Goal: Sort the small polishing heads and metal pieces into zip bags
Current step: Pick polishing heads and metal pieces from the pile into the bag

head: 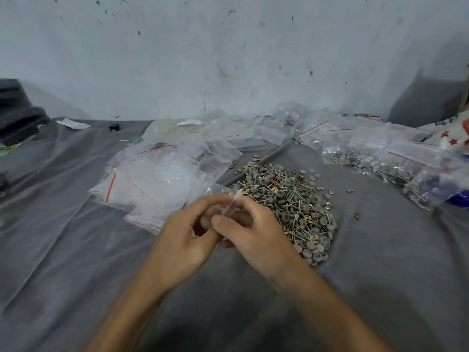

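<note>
A: Entry one, the hands?
B: The left hand (182,240) and the right hand (256,240) are meeting low in the middle. The fingers of both are curling inward, and each hand is pinching a small zip bag (234,202) between thumb and fingertips. The bag is showing blurred, so I cannot tell what it is holding.
A: Entry two, loose stock?
B: A pile of polishing heads and metal pieces (291,207) is lying on the grey cloth (76,224), just beyond and right of the hands. The right hand is overlapping its near-left edge. Grey round heads, thin shafts and brass-coloured square pieces are lying mixed together. A few stray metal pieces (357,216) are sitting apart to the right.
A: Entry three, bags?
B: A heap of empty zip bags (162,179) with red stripes is lying left of the pile, beyond the left hand. Filled bags (380,161) are lying at the right rear, well apart from the hands.
A: Entry four, surroundings?
B: A stained pale wall (228,59) is standing behind. A dark object (17,110) is sitting at the left edge, and star-printed fabric (454,141) is showing at the right edge.
</note>
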`<move>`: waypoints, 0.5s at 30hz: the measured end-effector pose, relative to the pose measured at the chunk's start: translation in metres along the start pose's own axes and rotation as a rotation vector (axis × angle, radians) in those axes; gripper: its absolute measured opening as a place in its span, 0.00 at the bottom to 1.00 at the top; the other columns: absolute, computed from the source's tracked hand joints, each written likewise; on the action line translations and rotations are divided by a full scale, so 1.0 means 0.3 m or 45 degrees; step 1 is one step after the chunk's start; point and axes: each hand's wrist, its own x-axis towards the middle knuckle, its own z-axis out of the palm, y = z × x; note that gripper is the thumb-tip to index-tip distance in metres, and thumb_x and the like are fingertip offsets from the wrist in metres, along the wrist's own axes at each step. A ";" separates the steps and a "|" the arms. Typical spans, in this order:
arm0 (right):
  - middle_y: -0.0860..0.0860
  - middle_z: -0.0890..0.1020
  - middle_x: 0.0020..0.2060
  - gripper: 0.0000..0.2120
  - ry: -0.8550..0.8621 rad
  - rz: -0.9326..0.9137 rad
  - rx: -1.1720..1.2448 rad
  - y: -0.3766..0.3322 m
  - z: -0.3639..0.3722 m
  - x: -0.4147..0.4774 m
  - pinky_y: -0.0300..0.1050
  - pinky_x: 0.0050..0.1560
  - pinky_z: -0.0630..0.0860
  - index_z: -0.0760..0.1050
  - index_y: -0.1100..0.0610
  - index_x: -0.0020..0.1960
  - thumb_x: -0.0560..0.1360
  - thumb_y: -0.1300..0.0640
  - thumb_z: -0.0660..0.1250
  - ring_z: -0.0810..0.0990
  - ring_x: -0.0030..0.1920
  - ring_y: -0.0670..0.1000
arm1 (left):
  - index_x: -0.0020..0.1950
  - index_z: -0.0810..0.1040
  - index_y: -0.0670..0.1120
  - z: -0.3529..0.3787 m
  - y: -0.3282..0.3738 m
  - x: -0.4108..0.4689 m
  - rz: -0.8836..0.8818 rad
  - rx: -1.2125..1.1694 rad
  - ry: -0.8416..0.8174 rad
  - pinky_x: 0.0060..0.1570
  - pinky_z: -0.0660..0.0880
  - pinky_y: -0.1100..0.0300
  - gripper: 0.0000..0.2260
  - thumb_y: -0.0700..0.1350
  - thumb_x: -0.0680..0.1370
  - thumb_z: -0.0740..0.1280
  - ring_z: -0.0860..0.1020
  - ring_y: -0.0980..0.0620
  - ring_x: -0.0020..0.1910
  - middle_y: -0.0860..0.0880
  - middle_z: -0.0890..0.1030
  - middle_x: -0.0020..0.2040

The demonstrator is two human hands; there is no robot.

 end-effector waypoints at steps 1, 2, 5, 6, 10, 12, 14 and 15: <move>0.55 0.87 0.48 0.08 0.009 -0.010 0.022 0.001 -0.005 0.000 0.49 0.49 0.83 0.79 0.56 0.55 0.77 0.57 0.73 0.86 0.51 0.54 | 0.59 0.80 0.62 -0.001 0.002 0.001 -0.012 -0.040 -0.010 0.43 0.80 0.50 0.17 0.47 0.73 0.68 0.81 0.47 0.39 0.49 0.84 0.41; 0.54 0.87 0.47 0.06 0.019 -0.025 0.025 0.007 -0.013 0.000 0.48 0.47 0.83 0.79 0.56 0.54 0.78 0.58 0.72 0.86 0.47 0.51 | 0.58 0.81 0.63 -0.001 0.004 0.001 -0.017 -0.076 -0.014 0.41 0.79 0.55 0.17 0.46 0.72 0.68 0.81 0.50 0.37 0.50 0.84 0.40; 0.49 0.88 0.41 0.01 0.029 -0.031 0.003 0.009 -0.031 0.002 0.40 0.38 0.81 0.79 0.55 0.50 0.80 0.60 0.70 0.85 0.39 0.44 | 0.56 0.81 0.61 0.012 0.006 -0.001 -0.036 -0.137 0.020 0.34 0.74 0.57 0.17 0.42 0.72 0.70 0.75 0.49 0.32 0.50 0.81 0.35; 0.49 0.87 0.40 0.02 0.026 -0.038 -0.001 0.013 -0.036 0.004 0.39 0.37 0.80 0.79 0.55 0.49 0.80 0.61 0.70 0.84 0.39 0.43 | 0.55 0.81 0.60 0.017 0.007 -0.002 -0.041 -0.137 0.042 0.33 0.75 0.55 0.16 0.42 0.72 0.70 0.75 0.46 0.31 0.50 0.81 0.36; 0.53 0.87 0.41 0.04 0.132 -0.060 -0.027 0.021 -0.043 0.011 0.41 0.38 0.80 0.81 0.56 0.50 0.81 0.62 0.68 0.85 0.40 0.49 | 0.53 0.80 0.60 0.021 0.006 -0.006 -0.054 -0.037 0.145 0.36 0.78 0.45 0.12 0.45 0.74 0.71 0.77 0.43 0.33 0.50 0.80 0.38; 0.54 0.87 0.43 0.05 0.122 -0.046 -0.021 0.025 -0.036 0.010 0.41 0.38 0.81 0.79 0.56 0.51 0.79 0.64 0.68 0.86 0.42 0.51 | 0.54 0.78 0.60 0.025 0.007 -0.010 -0.022 0.128 0.166 0.35 0.78 0.48 0.12 0.47 0.73 0.71 0.77 0.51 0.32 0.53 0.79 0.37; 0.55 0.87 0.45 0.07 0.055 -0.021 0.071 0.031 -0.022 0.006 0.46 0.44 0.84 0.77 0.59 0.54 0.77 0.65 0.69 0.87 0.47 0.53 | 0.54 0.76 0.59 0.031 0.012 -0.015 0.026 0.275 0.167 0.36 0.78 0.49 0.14 0.47 0.71 0.71 0.78 0.53 0.35 0.56 0.79 0.38; 0.55 0.87 0.45 0.09 0.035 -0.026 0.092 0.033 -0.015 0.004 0.45 0.45 0.83 0.76 0.61 0.55 0.76 0.65 0.71 0.86 0.48 0.52 | 0.54 0.76 0.59 0.034 0.014 -0.017 0.043 0.317 0.156 0.36 0.78 0.50 0.15 0.46 0.70 0.71 0.78 0.54 0.36 0.56 0.80 0.39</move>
